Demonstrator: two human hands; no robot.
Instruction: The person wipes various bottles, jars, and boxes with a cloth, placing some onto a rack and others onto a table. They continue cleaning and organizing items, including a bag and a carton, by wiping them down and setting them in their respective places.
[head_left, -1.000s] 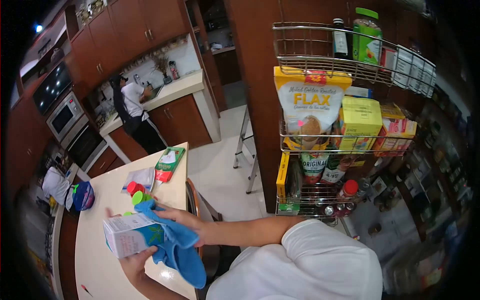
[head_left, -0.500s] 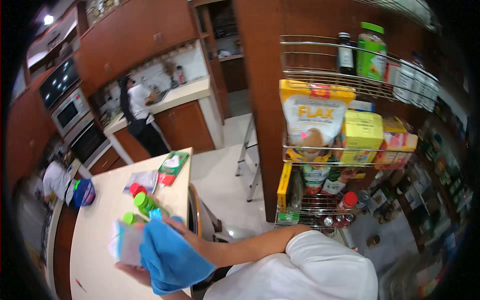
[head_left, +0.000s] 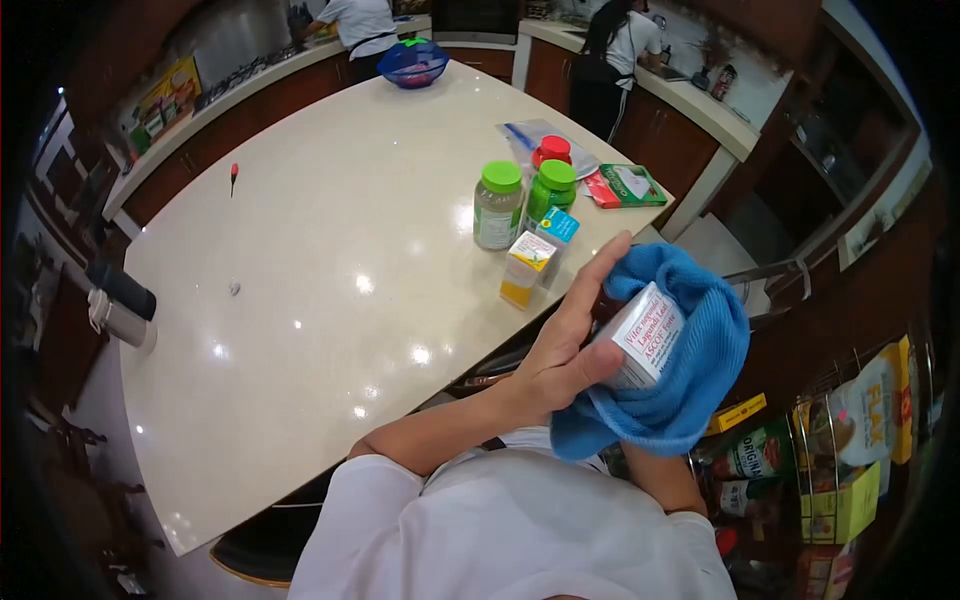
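My left hand [head_left: 565, 365] is closed around a small white medicine box [head_left: 645, 335], its thumb on the near side and fingers along the far edge. Red print on the box reads "Lagundi Leaf ASCOF Forte". A blue ribbed cloth [head_left: 700, 385] wraps the box's right and lower sides. Beneath the cloth my right hand is hidden; only its forearm [head_left: 668, 480] shows, with the cloth draped over the hand. Nearest on the table are a white-and-yellow box [head_left: 527, 270] and a blue-topped box [head_left: 557, 228].
Green-lidded jars [head_left: 498, 205], a red-lidded jar [head_left: 552, 151], a plastic bag [head_left: 530, 140] and a green-red packet [head_left: 625, 186] stand or lie on the table [head_left: 300, 380]. A blue bowl [head_left: 413, 65] sits at its far end. Bottles [head_left: 122, 305] are left; a wire shelf [head_left: 830, 430] is right. Two people work at counters.
My view has swung left from the shelf toward the table. The cloth, earlier beside the box in my right hand, now surrounds part of it, and the printed side faces me.
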